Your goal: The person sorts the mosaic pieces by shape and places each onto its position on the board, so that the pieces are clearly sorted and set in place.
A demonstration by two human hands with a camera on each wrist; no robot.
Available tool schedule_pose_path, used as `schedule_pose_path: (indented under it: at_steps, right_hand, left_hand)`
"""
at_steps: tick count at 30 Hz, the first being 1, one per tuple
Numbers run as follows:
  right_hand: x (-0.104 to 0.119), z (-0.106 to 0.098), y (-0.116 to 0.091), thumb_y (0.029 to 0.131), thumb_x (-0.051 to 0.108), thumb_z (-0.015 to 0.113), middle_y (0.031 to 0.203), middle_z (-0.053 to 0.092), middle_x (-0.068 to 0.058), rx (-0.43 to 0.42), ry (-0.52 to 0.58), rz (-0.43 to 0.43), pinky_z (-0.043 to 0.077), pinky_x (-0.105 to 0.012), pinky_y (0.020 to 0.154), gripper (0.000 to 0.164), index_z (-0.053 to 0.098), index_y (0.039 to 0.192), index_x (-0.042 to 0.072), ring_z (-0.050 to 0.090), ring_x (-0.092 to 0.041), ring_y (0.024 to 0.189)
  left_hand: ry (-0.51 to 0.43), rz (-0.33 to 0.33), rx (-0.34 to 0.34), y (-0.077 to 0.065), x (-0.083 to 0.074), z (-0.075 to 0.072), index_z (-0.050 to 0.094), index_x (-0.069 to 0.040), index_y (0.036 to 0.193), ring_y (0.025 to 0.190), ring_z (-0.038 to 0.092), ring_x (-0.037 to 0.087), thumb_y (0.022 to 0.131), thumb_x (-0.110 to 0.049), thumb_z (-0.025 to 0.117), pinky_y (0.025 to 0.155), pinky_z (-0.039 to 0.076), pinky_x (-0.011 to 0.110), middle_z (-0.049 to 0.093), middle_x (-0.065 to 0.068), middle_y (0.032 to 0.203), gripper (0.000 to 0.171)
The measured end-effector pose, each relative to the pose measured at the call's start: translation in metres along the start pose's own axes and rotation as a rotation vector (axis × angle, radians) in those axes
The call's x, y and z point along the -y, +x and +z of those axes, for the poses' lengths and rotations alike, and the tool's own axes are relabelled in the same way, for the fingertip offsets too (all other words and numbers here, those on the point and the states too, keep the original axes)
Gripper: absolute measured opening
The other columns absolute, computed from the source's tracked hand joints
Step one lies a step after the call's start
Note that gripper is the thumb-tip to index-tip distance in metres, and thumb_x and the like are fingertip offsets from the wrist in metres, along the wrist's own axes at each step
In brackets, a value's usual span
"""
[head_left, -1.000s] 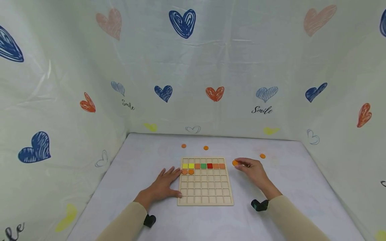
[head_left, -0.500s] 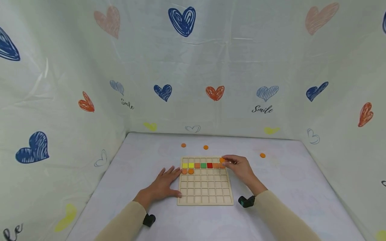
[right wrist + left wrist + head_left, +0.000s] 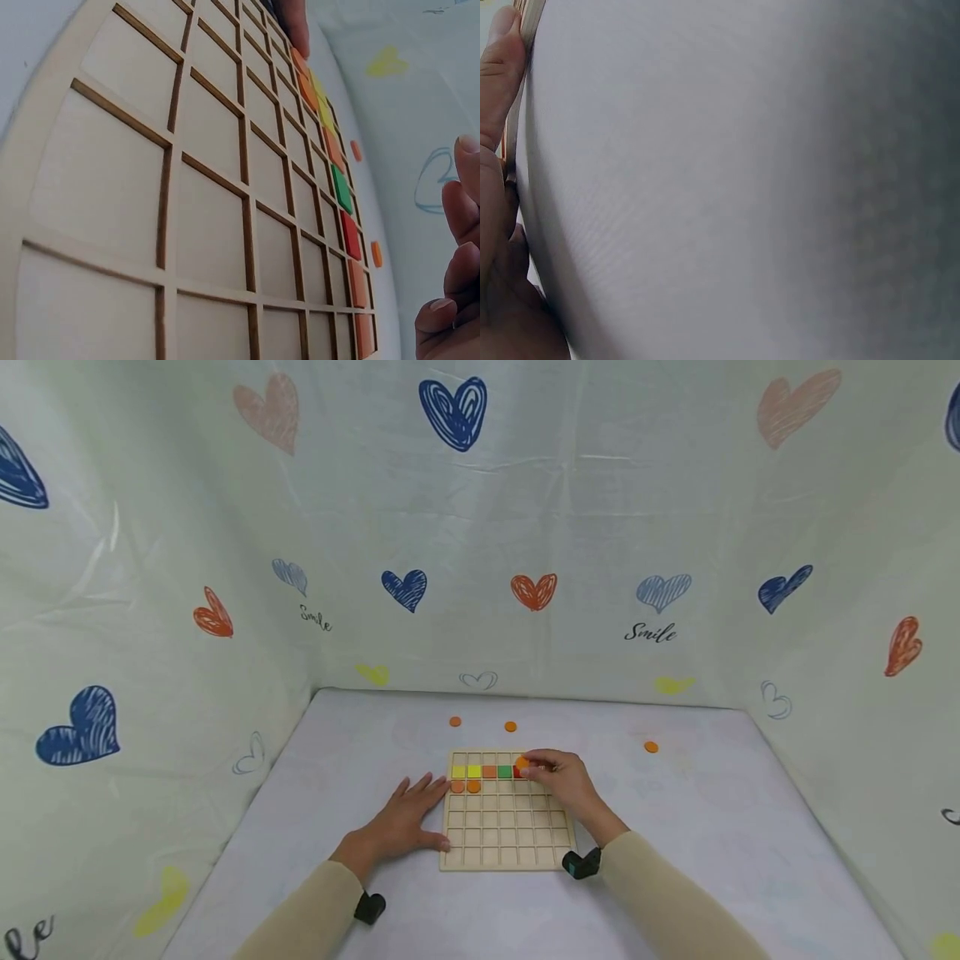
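**White table [image 3: 697, 768] screened off by heart-printed sheeting [image 3: 570, 527]**

A small makeshift filming booth [image 3: 150, 693] is suggested by pale, creased, glossy material hung at the back and along both sides. Blue, red, pink and yellow hearts [image 3: 453, 415] are printed across it, along with the word "Smile" [image 3: 651, 632]. Black wrist-worn cameras [image 3: 581, 864] are also seen. Whether the booth is housed in a home, studio or lab cannot be told.

The right grip [image 3: 566, 779] carried an orange disc [image 3: 522, 762] over the board [image 3: 507, 837].
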State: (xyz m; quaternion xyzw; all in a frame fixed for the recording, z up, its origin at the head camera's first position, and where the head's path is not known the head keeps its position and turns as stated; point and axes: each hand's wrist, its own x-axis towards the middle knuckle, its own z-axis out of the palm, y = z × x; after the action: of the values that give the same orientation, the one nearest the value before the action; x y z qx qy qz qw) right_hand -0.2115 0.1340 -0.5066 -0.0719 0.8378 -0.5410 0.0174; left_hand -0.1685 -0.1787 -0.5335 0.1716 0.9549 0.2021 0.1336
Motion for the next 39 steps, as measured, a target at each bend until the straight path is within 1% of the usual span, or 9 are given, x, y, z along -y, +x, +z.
schedule_pose_path:
  at_steps: [4,10,17,23,26,30,33,36,39]
  right_hand:
    - [-0.001,0.011,0.001,0.093,0.015,0.081,0.098,0.073,0.000,-0.006,-0.004,-0.012,0.050,-0.021,0.075,0.025,0.080,0.118,0.010,0.057,-0.017,0.089]
    - [-0.003,0.024,0.002,0.093,0.017,0.081,0.102,0.074,0.001,0.007,-0.007,-0.024,0.051,-0.022,0.078,0.025,0.080,0.118,0.012,0.058,-0.016,0.091]
    - [-0.006,0.037,0.003,0.093,0.016,0.081,0.099,0.074,0.000,0.016,0.017,-0.038,0.052,-0.022,0.074,0.024,0.080,0.116,0.010,0.059,-0.013,0.088]
    - [-0.005,0.047,0.002,0.093,0.017,0.082,0.096,0.073,0.000,0.015,-0.002,0.006,0.053,-0.023,0.072,0.024,0.080,0.115,0.008,0.061,-0.014,0.086]
    - [-0.007,0.051,0.001,0.093,0.018,0.082,0.096,0.072,0.001,0.013,-0.033,0.017,0.054,-0.024,0.073,0.024,0.081,0.115,0.010,0.061,-0.014,0.086]
    - [-0.011,0.057,0.001,0.092,0.020,0.082,0.095,0.071,0.004,-0.001,-0.106,-0.017,0.054,-0.025,0.075,0.023,0.081,0.115,0.013,0.060,-0.012,0.086]
    - [-0.012,0.060,0.001,0.092,0.020,0.083,0.095,0.071,0.004,-0.010,-0.147,-0.042,0.054,-0.026,0.075,0.023,0.082,0.114,0.013,0.059,-0.012,0.087]
    - [-0.011,0.061,0.000,0.092,0.018,0.082,0.097,0.071,0.002,-0.015,-0.157,-0.065,0.055,-0.029,0.075,0.023,0.081,0.114,0.010,0.060,-0.014,0.088]
    - [-0.009,0.063,0.000,0.092,0.018,0.083,0.097,0.072,0.001,-0.017,-0.177,-0.066,0.055,-0.028,0.075,0.024,0.082,0.114,0.010,0.061,-0.013,0.088]
  left_hand:
    - [0.013,0.010,0.002,0.000,0.001,0.000,0.035,-0.015,0.166,0.164,0.020,0.030,0.078,-0.062,0.085,0.135,0.009,0.056,0.034,0.003,0.173,0.111]
    - [0.020,0.011,0.005,0.001,0.003,0.000,0.033,-0.014,0.167,0.164,0.020,0.030,0.079,-0.061,0.085,0.135,0.009,0.056,0.033,0.003,0.173,0.112]
    - [0.007,0.009,0.005,0.002,0.002,0.000,0.034,-0.016,0.166,0.164,0.020,0.030,0.078,-0.061,0.085,0.135,0.009,0.056,0.034,0.003,0.173,0.112]
    - [-0.006,0.007,0.005,0.002,0.001,0.000,0.036,-0.017,0.166,0.164,0.020,0.030,0.077,-0.062,0.086,0.135,0.009,0.056,0.034,0.003,0.173,0.112]
    - [-0.016,0.006,0.005,0.001,0.000,-0.001,0.036,-0.016,0.166,0.164,0.020,0.030,0.077,-0.061,0.086,0.135,0.008,0.056,0.035,0.004,0.172,0.111]
    - [-0.024,0.005,0.002,0.000,-0.001,-0.001,0.036,-0.016,0.166,0.164,0.020,0.031,0.078,-0.060,0.086,0.134,0.008,0.057,0.035,0.004,0.172,0.110]
    - [-0.026,0.006,-0.001,0.000,0.000,0.000,0.036,-0.017,0.166,0.164,0.020,0.031,0.078,-0.060,0.087,0.134,0.008,0.057,0.035,0.005,0.172,0.110]
    - [-0.031,0.006,-0.001,0.000,0.000,0.000,0.036,-0.017,0.166,0.164,0.020,0.031,0.078,-0.059,0.087,0.134,0.008,0.057,0.035,0.005,0.172,0.110]
    - [-0.033,0.006,0.000,0.000,0.001,0.000,0.036,-0.017,0.166,0.164,0.020,0.031,0.078,-0.060,0.086,0.134,0.008,0.057,0.035,0.005,0.172,0.110]
